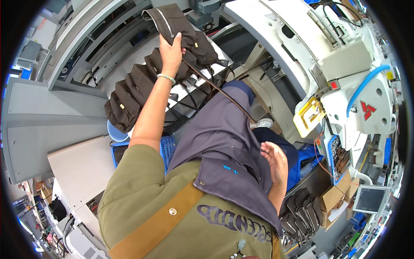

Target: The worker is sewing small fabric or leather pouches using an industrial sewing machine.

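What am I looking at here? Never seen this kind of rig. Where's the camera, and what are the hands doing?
There's no robot: these are a person's bare hands. The single picture comes from a fisheye camera worn on the head, looking down, so straight edges bend near its rim. Picture left is the person's left.

The left hand, with a beaded bracelet at the wrist, grips a dark brown zippered pouch. A dark strap slants down from that hand. Beneath, similar pouches stand in a row on a white surface.

The right hand is by the body, open, with nothing visible in it. The white machine is at right.
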The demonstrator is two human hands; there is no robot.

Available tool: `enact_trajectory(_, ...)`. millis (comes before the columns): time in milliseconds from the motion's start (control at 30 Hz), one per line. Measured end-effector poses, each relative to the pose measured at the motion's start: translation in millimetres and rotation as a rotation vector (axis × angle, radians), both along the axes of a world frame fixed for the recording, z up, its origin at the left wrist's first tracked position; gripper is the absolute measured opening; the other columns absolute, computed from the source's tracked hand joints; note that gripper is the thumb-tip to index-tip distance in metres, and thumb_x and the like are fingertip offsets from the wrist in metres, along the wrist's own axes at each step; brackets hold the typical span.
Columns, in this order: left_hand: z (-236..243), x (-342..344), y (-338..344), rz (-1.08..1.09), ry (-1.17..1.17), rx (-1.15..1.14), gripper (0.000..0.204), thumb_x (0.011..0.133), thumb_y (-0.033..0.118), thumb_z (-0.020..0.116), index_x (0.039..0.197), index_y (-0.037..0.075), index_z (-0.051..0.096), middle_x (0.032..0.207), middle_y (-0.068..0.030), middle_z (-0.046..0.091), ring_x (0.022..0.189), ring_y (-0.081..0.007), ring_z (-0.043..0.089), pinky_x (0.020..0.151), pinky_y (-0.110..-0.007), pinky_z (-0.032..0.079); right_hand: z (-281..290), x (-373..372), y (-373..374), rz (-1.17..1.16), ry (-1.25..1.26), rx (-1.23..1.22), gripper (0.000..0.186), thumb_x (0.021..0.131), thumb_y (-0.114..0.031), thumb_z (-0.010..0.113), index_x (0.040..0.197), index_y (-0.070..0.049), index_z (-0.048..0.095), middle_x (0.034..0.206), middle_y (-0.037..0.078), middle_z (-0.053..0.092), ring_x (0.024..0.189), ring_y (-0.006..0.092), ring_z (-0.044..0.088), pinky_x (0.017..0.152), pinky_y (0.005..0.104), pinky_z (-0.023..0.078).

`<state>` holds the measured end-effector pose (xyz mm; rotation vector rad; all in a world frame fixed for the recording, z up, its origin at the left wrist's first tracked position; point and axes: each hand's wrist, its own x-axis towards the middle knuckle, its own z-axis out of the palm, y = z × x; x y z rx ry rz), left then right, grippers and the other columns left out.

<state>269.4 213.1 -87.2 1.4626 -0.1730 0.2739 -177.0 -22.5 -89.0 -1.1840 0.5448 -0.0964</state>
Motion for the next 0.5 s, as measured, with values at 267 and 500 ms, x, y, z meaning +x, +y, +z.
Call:
enact_trajectory(267, -155, 39, -124, 0.007, 0.387, 0.091, 0.075, 0.096, 0.027, 0.063, 0.152, 0.003, 0.019, 0.085, -0.0182, 0.067, 0.055, -0.0258, 0.064, 0.053, -0.04, 0.053, -20, -18, 2, -0.155, 0.166, 0.011, 0.039, 0.105, -0.028, 0.049, 0.124, 0.004, 0.06, 0.121, 0.015, 0.066, 0.111, 0.0198, 0.064, 0.096, 0.033, 0.05)
enact_trajectory(500, -226, 30, -115, 0.392, 0.504, 0.367, 0.051, 0.101, 0.019, 0.051, 0.143, -0.001, 0.03, 0.101, -0.0329, 0.067, 0.099, -0.0489, 0.064, 0.084, -0.052, 0.048, -33, -10, 16, -0.063, 0.252, 0.01, 0.04, 0.106, -0.028, 0.048, 0.126, 0.005, 0.058, 0.12, 0.015, 0.066, 0.11, 0.0199, 0.064, 0.096, 0.0325, 0.051)
